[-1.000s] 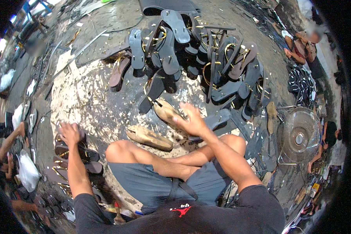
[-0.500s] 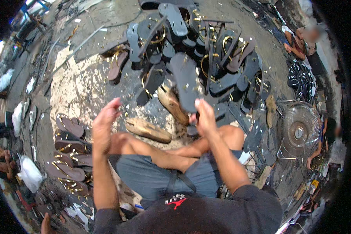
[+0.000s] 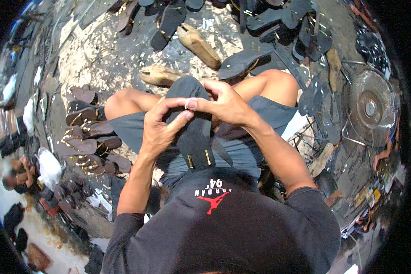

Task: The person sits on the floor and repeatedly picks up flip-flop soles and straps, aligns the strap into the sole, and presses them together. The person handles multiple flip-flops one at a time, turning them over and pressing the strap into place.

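A dark sandal sole (image 3: 194, 141) lies lengthwise over my lap, its rounded end pointing away from me. Two small gold pieces stick out near its lower end. My left hand (image 3: 162, 123) grips the sole's left edge, thumb and forefinger bent inward. From the right, my right hand (image 3: 226, 104) closes on the upper part, and its thumb tip meets the left fingertips over the sole. Something small and pale shows where the fingertips meet, too small to name. Just beyond lie two wooden shoe lasts, one angled (image 3: 198, 45) and the other (image 3: 162, 75) partly behind my hands.
Another dark sandal (image 3: 244, 61) lies by my right knee. More sandals (image 3: 169, 25) spread along the far side. Finished-looking flip-flops (image 3: 80, 146) with gold straps are stacked at left. A standing fan (image 3: 370, 107) is at right, and a white bag (image 3: 49, 168) at far left.
My right hand has drawn the sole back from over the floor to my lap. My left hand, previously raised and apart, has come in onto it. The view has tipped down toward me.
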A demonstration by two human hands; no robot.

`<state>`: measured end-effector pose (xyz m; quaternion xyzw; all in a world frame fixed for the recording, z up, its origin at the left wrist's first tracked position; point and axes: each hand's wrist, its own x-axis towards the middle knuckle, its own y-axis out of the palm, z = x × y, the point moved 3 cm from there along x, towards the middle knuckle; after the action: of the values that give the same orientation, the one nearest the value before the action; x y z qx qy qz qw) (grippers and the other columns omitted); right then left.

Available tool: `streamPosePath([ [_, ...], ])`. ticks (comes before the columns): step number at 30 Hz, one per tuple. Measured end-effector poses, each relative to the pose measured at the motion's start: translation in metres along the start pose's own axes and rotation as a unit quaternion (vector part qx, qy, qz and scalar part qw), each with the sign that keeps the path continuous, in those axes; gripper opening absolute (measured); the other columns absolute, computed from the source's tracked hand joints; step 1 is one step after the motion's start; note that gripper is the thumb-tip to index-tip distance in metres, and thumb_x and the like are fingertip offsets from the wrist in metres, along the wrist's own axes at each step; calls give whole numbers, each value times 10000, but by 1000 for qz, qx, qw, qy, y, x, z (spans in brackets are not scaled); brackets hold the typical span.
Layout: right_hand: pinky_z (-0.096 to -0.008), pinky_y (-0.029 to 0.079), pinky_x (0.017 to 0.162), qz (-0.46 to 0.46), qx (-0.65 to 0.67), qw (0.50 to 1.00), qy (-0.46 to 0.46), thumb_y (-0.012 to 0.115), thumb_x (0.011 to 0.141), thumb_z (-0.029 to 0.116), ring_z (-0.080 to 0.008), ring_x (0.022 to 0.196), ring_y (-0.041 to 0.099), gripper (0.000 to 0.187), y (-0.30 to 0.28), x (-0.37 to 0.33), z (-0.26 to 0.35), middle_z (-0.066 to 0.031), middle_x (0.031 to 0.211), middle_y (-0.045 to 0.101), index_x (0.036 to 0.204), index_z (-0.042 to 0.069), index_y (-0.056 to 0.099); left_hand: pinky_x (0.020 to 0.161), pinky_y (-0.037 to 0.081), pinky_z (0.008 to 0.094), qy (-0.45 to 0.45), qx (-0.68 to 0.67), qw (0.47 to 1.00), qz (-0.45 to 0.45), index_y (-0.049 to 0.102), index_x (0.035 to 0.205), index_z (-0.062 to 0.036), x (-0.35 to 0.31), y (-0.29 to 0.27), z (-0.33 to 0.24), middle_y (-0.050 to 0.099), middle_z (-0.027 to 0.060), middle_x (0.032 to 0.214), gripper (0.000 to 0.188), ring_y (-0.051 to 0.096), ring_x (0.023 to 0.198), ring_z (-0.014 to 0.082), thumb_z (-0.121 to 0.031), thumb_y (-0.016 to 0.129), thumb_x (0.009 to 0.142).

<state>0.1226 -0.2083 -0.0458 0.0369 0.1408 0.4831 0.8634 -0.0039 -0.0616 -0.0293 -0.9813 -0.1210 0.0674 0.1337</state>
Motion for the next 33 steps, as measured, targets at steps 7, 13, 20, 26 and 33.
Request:
streamPosePath([
  [7,-266,536,809,-2,96,995,-13,799,897,253,-93,980,612,491,12,-31,16,-39,1075,659,1241,-17,577,861,527,289,104,21,993,-46,724,1072,-48,-13,4,-15,742,65,1020,332,679,952,146,-52,865,772],
  [13,-260,527,858,27,92,995,18,754,923,172,-93,997,620,465,4,-37,14,-50,1107,657,1293,-19,546,862,519,300,114,-15,993,-1,713,1043,-49,-14,4,-19,728,69,1020,309,675,956,155,-70,866,776],
  [20,-235,507,712,-46,51,998,-3,651,954,111,-57,828,592,328,12,-33,10,-9,973,643,1243,-24,579,1029,461,327,71,-49,995,-56,338,1520,-72,-6,11,-11,585,118,1285,616,589,1176,201,-114,649,989],
  [26,-241,521,734,-102,9,994,-46,674,971,143,-68,818,599,335,5,22,13,-13,960,654,1243,-37,602,1220,211,513,-25,121,988,-90,-125,1589,-37,-16,23,-12,91,309,1613,1310,133,1516,431,-323,866,781],
  [33,-384,538,939,-50,-285,954,-85,756,900,380,-297,1111,662,674,-28,147,-83,-238,1208,670,1371,-43,526,966,519,341,-145,-160,963,-162,394,1446,29,-45,-52,3,617,148,1292,604,630,1127,186,-67,668,916],
])
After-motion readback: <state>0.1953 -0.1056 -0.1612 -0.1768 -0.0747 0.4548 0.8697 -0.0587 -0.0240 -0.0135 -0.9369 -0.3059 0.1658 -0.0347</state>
